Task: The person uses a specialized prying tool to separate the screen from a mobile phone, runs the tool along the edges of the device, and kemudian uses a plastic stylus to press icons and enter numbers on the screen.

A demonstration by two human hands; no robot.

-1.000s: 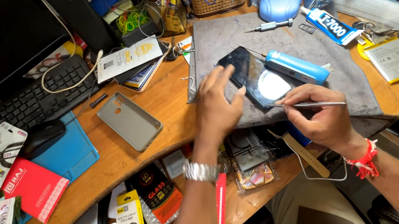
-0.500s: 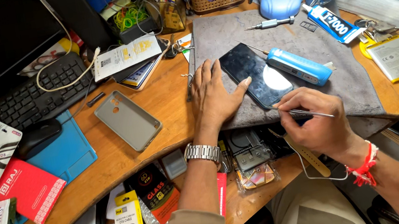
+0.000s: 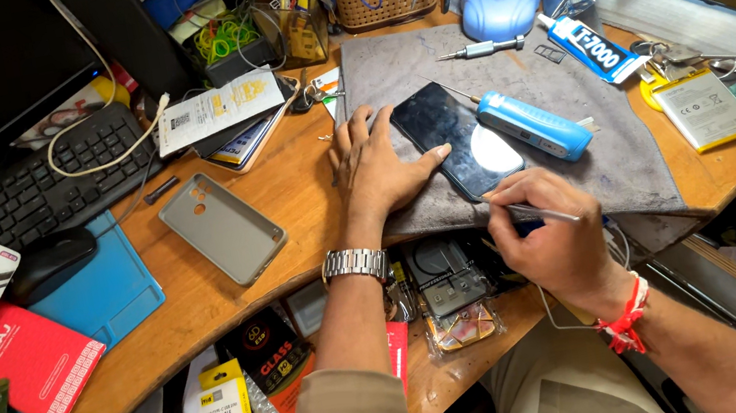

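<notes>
A dark smartphone [image 3: 456, 135] lies face up on a grey work mat [image 3: 601, 155] on the wooden desk [image 3: 286, 201]; glare whitens its lower half. The left hand [image 3: 378, 166] lies flat beside it, fingers spread, thumb touching the phone's edge. The right hand [image 3: 550, 240] is closed around a thin metal tool [image 3: 531, 213], its tip at the phone's lower corner, partly hidden. A blue cylindrical tool [image 3: 533, 124] rests just beside the phone.

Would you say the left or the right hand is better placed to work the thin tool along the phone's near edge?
Probably the right hand: it grips the thin metal tool with its tip at the phone's near edge. The left hand lies flat beside the phone, steadying it.
</notes>
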